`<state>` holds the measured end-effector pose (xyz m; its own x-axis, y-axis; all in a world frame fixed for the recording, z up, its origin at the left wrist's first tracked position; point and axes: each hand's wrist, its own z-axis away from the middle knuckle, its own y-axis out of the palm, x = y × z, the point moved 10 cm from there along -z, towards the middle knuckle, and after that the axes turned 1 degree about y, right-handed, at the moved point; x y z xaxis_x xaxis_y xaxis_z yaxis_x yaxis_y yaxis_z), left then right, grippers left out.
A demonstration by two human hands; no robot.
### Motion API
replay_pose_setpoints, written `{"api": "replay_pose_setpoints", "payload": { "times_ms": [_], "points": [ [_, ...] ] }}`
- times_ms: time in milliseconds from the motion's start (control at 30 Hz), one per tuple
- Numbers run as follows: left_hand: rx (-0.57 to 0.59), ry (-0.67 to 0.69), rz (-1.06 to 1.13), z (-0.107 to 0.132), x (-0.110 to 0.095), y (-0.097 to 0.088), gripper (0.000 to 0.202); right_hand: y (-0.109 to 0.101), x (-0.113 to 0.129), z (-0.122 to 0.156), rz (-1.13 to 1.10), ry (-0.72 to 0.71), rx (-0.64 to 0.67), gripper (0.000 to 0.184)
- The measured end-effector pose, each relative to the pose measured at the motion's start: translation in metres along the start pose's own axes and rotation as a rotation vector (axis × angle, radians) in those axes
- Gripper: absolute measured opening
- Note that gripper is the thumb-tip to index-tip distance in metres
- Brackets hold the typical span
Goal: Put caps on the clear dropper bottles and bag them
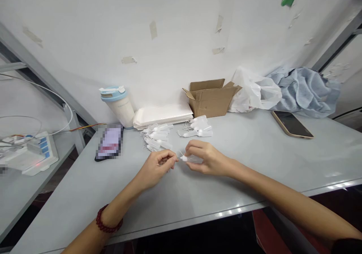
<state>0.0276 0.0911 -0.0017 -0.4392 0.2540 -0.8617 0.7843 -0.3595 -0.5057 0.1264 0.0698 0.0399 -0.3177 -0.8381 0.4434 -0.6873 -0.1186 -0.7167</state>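
Observation:
Both my hands meet over the middle of the grey table. My right hand is closed around a small clear plastic bottle with a white cap, held sideways. My left hand, fingers pinched together, touches the bottle's cap end; what it pinches is too small to make out. A red bead bracelet is on my left wrist. Just beyond my hands lie two loose heaps of the same small clear bottles, one on the left and another on the right.
At the back stand a lidded cup, a stack of white sheets, an open cardboard box, a white plastic bag and blue cloth. One phone lies at the left, another at the right. A power strip sits on the side shelf.

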Motion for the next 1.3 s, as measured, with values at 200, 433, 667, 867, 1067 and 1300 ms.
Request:
{"api": "replay_pose_setpoints", "payload": {
  "times_ms": [200,433,667,867,1067,1300],
  "points": [
    [-0.027,0.107,-0.147,0.002,-0.008,-0.002,0.022,0.006,0.004,0.001,0.120,-0.055,0.011,0.006],
    [-0.171,0.228,-0.264,0.003,-0.023,-0.020,0.020,-0.004,-0.004,-0.004,0.235,-0.008,-0.062,0.012],
    [-0.212,0.450,-0.403,0.010,-0.042,-0.019,0.016,-0.004,-0.017,-0.002,0.281,0.037,-0.034,0.019],
    [-0.084,0.440,-0.460,0.011,-0.038,-0.006,0.017,0.009,0.000,0.000,0.480,-0.125,0.008,0.022],
    [-0.004,0.419,-0.502,0.010,-0.031,0.007,0.019,0.015,0.014,0.004,0.592,-0.239,0.021,0.022],
    [-0.036,0.447,-0.478,0.010,-0.034,0.008,0.016,0.016,0.004,0.004,0.424,-0.142,0.080,0.028]
  ]
}}
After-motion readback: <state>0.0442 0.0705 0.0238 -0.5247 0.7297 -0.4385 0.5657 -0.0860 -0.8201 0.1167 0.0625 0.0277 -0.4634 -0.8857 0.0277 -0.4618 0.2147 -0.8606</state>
